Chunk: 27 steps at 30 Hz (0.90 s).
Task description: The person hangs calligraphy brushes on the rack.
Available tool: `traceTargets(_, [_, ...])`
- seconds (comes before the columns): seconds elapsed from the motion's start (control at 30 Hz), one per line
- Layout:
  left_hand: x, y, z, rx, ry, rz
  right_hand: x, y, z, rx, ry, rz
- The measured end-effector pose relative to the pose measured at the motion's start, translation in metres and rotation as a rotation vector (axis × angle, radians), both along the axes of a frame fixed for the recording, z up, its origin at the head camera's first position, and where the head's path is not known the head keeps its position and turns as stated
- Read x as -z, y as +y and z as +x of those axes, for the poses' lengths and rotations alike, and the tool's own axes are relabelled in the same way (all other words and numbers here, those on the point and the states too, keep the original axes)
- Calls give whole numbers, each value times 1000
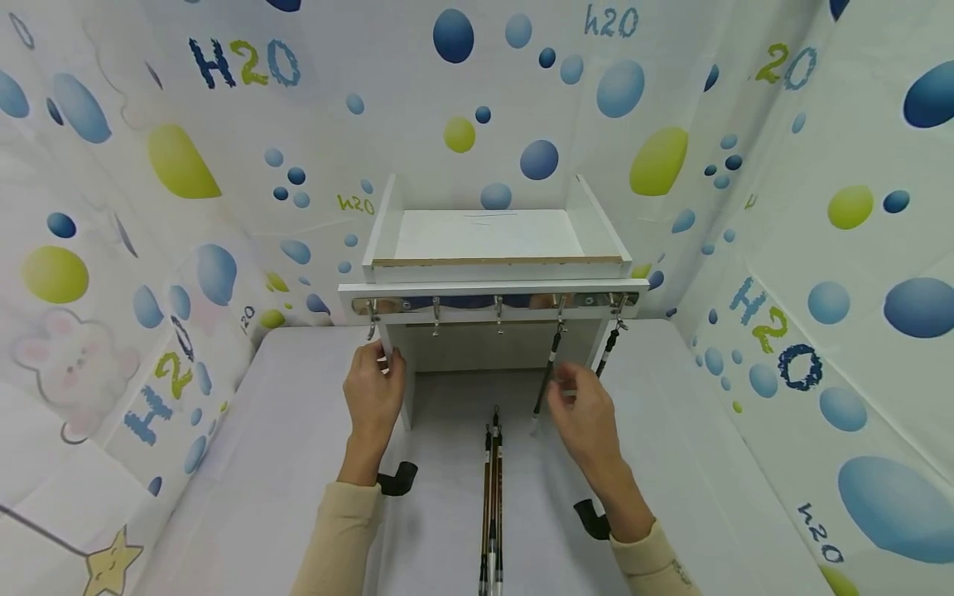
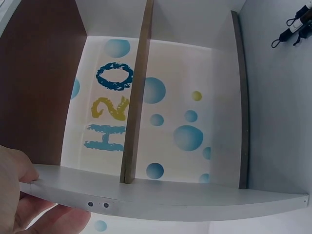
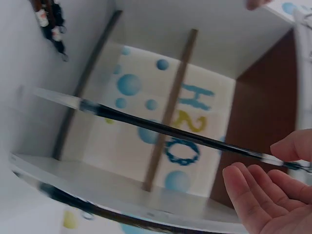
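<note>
My left hand [image 1: 375, 393] grips the front edge of the left side panel [image 2: 161, 202] of a white shelf [image 1: 488, 290], thumb inside and fingers outside. A dark-handled calligraphy brush [image 1: 550, 364] hangs bristles down from a hook on the shelf's front rail. Beside it is my right hand [image 1: 585, 414]; in the right wrist view its thumb and loosely bent fingers [image 3: 256, 190] lie around the brush's upper end without closing on it. A second brush [image 1: 609, 343] hangs from the rightmost hook, partly hidden by the right hand in the head view.
Several more brushes [image 1: 492, 497] lie together on the white tabletop [image 1: 440, 530] between the forearms. Other hooks [image 1: 498, 313] line the metal strip. The shelf's open top tray [image 1: 488, 236] stands before a bubble-printed backdrop [image 1: 402, 124].
</note>
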<state>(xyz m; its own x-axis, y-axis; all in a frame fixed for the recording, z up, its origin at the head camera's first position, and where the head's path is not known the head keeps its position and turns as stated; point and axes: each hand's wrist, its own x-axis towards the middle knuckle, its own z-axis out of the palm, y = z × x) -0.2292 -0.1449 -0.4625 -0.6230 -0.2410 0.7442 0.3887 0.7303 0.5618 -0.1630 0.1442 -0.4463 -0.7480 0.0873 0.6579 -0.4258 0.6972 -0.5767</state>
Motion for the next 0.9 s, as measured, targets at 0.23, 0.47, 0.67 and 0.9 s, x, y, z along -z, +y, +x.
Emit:
traceTargets(0.23, [1, -1, -1, 4, 4, 2, -36, 15, 17, -23, 139, 44])
traceTargets(0.47, [0, 0, 0, 9, 0, 4, -78, 38, 18, 55, 222, 67])
traceTargets(0.67, [-2, 0, 1, 9, -5, 4, -100, 57, 2, 132, 309, 30])
traceTargets(0.9, [1, 0, 0, 6, -1, 6, -105, 79, -26, 129, 306, -6])
